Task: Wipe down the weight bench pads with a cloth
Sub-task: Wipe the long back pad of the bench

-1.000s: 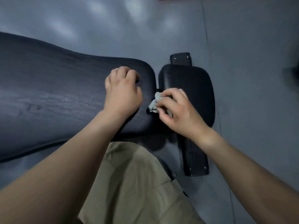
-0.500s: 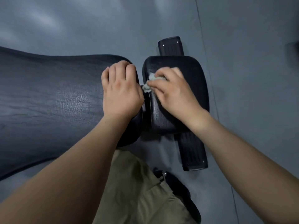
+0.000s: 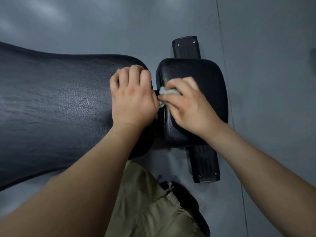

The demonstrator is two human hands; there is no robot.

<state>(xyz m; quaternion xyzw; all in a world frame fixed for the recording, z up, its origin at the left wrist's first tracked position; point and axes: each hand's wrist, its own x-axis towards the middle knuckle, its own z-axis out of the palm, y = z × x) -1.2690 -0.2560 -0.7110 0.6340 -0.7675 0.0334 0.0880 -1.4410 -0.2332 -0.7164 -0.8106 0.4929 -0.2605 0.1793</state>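
Observation:
A long black bench pad (image 3: pixel 59 103) fills the left half of the view. A smaller black seat pad (image 3: pixel 210 79) sits just to its right, with a narrow gap between them. My left hand (image 3: pixel 131 98) rests on the long pad's right end, its fingers curled over the far edge. My right hand (image 3: pixel 189 103) pinches a small pale grey-green cloth (image 3: pixel 166 92) against the seat pad's left edge, at the gap. Most of the cloth is hidden under my fingers.
A black ribbed foot bar (image 3: pixel 203 165) of the bench frame runs under the seat pad and sticks out at both ends. The floor (image 3: pixel 265 48) is grey. My khaki trouser leg (image 3: pixel 150 202) and a dark shoe (image 3: pixel 191 200) are at the bottom.
My right hand slid the cloth along the seat pad's left edge, first away from me, then back towards the gap's middle. The left hand stayed on the long pad's end.

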